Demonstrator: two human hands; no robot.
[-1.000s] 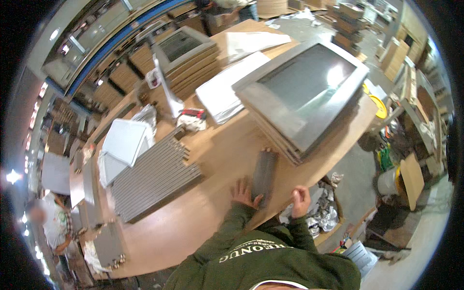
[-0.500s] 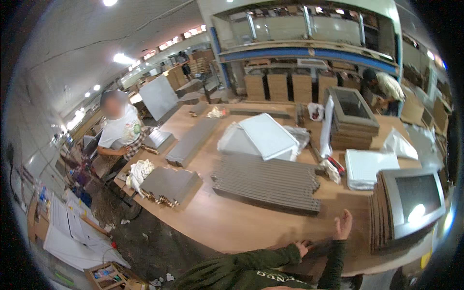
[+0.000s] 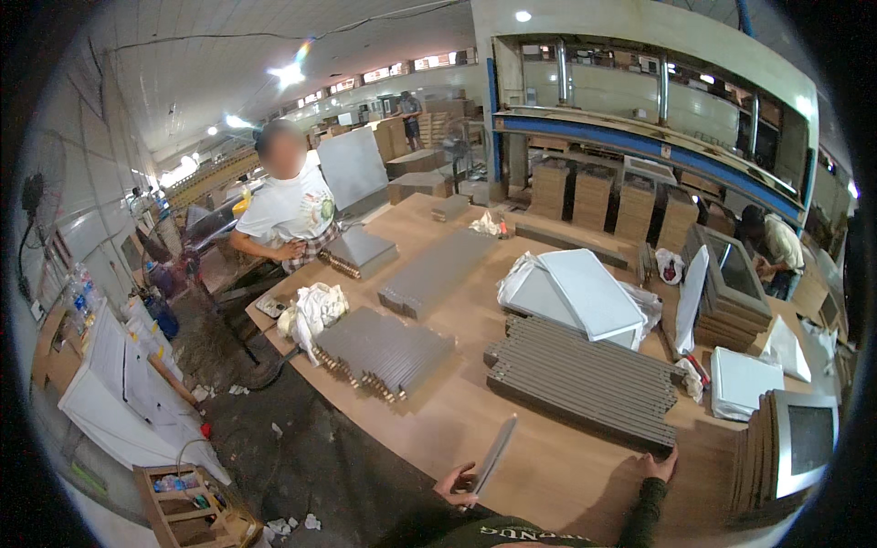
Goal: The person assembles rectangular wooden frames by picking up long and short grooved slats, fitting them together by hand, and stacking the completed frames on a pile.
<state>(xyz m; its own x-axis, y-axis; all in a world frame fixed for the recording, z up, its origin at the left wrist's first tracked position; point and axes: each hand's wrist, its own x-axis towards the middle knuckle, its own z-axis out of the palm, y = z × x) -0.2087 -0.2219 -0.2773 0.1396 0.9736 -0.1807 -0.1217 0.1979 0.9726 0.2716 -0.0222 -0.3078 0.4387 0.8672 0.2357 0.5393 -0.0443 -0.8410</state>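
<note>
My left hand [image 3: 455,484], near the table's front edge, is closed round one end of a slim grey strip [image 3: 495,454]. The strip slants up and away above the tabletop. My right hand [image 3: 660,464] is at the front right end of a wide row of grey frame strips [image 3: 575,379], thumb and fingers around the end of the nearest strip. These strips lie side by side with uneven ends. To their left, another stack of grey strips [image 3: 384,352] has brownish ends facing the front edge. A longer bundle of grey strips [image 3: 438,272] lies behind.
White panels [image 3: 589,292] lie beyond the row. Dark-paned frames stand in stacks at right [image 3: 795,447] and far right [image 3: 731,283]. A crumpled white cloth [image 3: 315,310] sits at the left edge. A person [image 3: 297,201] stands across the table's left side; another [image 3: 776,251] bends at far right.
My left hand has moved left and now holds a grey strip. My right hand, open before, has reached the row's end. The view has swung left.
</note>
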